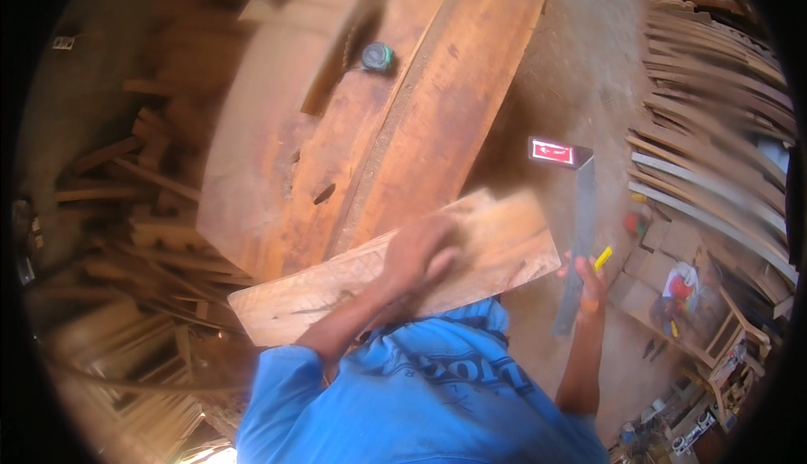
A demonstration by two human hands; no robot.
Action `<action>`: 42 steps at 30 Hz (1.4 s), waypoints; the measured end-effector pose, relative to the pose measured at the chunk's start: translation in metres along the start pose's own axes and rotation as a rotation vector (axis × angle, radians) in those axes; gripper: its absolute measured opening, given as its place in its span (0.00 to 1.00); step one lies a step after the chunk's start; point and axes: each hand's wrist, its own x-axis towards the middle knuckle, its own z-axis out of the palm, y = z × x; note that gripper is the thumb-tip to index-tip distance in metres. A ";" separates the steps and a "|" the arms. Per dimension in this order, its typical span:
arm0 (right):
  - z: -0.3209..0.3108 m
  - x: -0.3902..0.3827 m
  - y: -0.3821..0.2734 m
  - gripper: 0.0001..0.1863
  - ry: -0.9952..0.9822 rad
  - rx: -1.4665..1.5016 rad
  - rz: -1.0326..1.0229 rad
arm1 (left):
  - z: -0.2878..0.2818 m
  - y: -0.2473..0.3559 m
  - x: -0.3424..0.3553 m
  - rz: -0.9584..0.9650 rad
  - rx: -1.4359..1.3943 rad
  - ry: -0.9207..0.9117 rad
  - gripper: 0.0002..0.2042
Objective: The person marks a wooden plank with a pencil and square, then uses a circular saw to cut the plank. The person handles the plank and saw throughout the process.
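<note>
A pale wooden board (513, 245) lies slantwise in front of me, its near edge by my blue shirt. On top of it rests my left hand (420, 250), somewhat blurred, thumb apart from the fingers and nothing held. To the right of the board, my right hand (588, 279) is closed around the long metal blade of a try square (580, 203). The square's dark stock, with a red and white label, points left at the blade's far end. A short yellow stick-like thing (603, 258), perhaps a pencil or marker, juts from the same hand.
Beyond the board stretches a large wooden workbench (454, 119) with a long groove. It carries a round dark green thing (377, 57), possibly a tape measure, and a wooden strip (336, 65). Scrap wood (151, 178) piles up at left; stacked curved slats (714, 86) stand at right.
</note>
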 end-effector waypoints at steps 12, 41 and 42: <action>0.023 -0.008 0.000 0.18 -0.310 -0.053 0.133 | 0.008 0.028 -0.021 0.309 -0.141 -0.057 0.30; 0.030 0.035 0.016 0.28 0.024 -0.389 0.051 | 0.000 -0.021 0.081 -0.168 -0.128 -0.181 0.28; 0.033 0.039 0.016 0.29 -0.002 -0.317 0.050 | 0.000 -0.023 0.081 -0.153 -0.140 -0.169 0.28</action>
